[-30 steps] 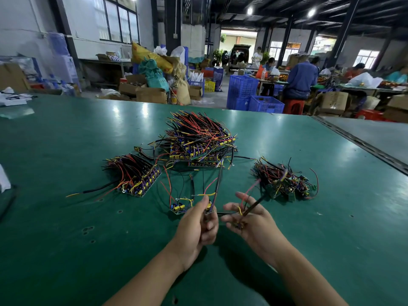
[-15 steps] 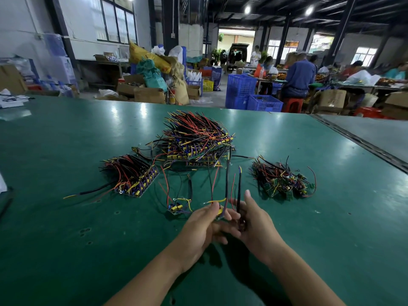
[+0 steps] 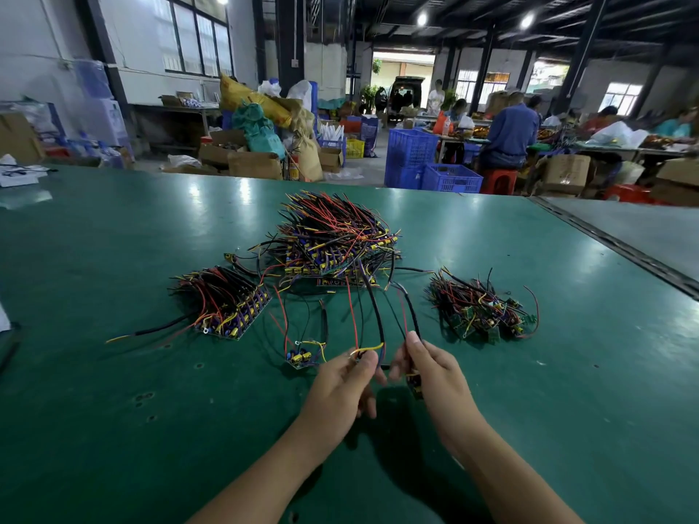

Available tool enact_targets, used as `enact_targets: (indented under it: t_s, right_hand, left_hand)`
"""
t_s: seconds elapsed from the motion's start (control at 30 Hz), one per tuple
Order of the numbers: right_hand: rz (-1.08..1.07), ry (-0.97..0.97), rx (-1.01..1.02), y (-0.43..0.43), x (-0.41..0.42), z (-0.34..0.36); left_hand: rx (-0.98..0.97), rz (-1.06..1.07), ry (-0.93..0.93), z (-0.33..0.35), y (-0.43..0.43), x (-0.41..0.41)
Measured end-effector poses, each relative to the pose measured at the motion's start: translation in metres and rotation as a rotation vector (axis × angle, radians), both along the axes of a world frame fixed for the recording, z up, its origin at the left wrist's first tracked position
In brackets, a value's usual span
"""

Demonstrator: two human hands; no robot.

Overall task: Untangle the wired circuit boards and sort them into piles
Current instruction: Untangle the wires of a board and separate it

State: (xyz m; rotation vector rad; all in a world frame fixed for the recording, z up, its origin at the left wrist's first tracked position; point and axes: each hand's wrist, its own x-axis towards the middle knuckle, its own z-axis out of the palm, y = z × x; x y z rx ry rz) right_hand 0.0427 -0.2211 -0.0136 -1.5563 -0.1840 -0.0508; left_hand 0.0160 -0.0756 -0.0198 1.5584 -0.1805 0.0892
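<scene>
- The tangled heap (image 3: 333, 240) of wired circuit boards lay on the green counter (image 3: 113, 410) and was the largest mass there. I judged that most of the untangling was not yet done.
- To the left of the heap sat the left pile (image 3: 227, 304), with boards stacked in a tidy row and long leads trailing away from the heap.
- To the right of the heap sat the right pile (image 3: 480, 312), smaller and looser, with green boards showing on its side away from the heap.
- On the near side of the heap a single board (image 3: 300, 357) lay alone on the counter, belonging to neither pile. Its red and black leads ran back toward the heap.
- The left hand (image 3: 340, 387), on the near side of the heap, had its fingers (image 3: 368, 359) pinched on a bunch of leads with a yellow wire (image 3: 368, 348) uppermost. A black sleeved lead ran from that pinch toward the heap. Whether a board sat under the hand could not be told.
- The right hand (image 3: 435, 376), also near side and toward the heap's right, had its fingers curled round a small board (image 3: 414, 383) and its sleeved lead.
- By my reading, two piles were begun. The held pieces, the single board and the whole heap were left to sort.
</scene>
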Motion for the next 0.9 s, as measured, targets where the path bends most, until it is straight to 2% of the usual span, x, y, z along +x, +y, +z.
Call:
enact_targets:
  t_s: [0.1,0.27,0.43,0.57,0.7,0.8,0.9]
  right_hand:
    - [0.039,0.007,0.074,0.004,-0.003,0.000]
    - [0.079,0.133,0.129,0.012,-0.001,-0.006]
    - [0.101,0.091,0.180,0.015,-0.003,-0.007]
    - [0.124,0.141,0.249,0.016,-0.003,-0.006]
    - [0.056,0.143,0.178,0.017,-0.003,-0.005]
    - [0.011,0.133,0.193,0.017,-0.003,-0.005]
    - [-0.027,0.086,0.172,0.012,-0.001,-0.003]
  left_hand:
    - [0.053,0.021,-0.046,-0.005,-0.001,0.000]
    - [0.200,0.051,-0.127,-0.013,0.001,0.002]
    - [0.357,0.095,-0.185,-0.018,-0.001,0.006]
    - [0.480,0.180,-0.220,-0.021,-0.001,0.010]
    - [0.620,0.220,-0.217,-0.023,-0.001,0.007]
    - [0.561,0.162,-0.212,-0.018,-0.001,0.005]
    - [0.401,0.104,-0.143,-0.009,0.004,0.006]
